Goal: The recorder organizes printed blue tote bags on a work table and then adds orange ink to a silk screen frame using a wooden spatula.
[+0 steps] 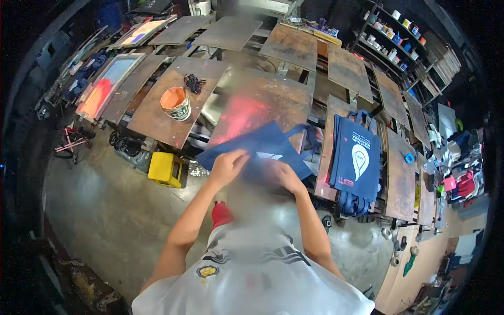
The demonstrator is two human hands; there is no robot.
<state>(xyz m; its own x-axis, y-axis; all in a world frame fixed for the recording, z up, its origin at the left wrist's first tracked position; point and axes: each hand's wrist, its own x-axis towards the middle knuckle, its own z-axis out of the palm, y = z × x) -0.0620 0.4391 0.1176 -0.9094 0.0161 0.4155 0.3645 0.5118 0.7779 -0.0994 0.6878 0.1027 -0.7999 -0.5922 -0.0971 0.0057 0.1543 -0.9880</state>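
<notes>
Gripping blue bag (262,144) near edge w/ both hands' fingers clamped, left hand (227,167) & right hand (283,176).

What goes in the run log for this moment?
left hand grips blue tote bag | right hand holds it | over board | printed bags right

Both hands grip a dark blue tote bag (262,144) over a rusty platen (257,102): left hand (227,167) pinching its near edge, right hand (283,176) beside it. An orange paint bucket (176,103) stands left; printed blue bags (356,157) hang right.
</notes>
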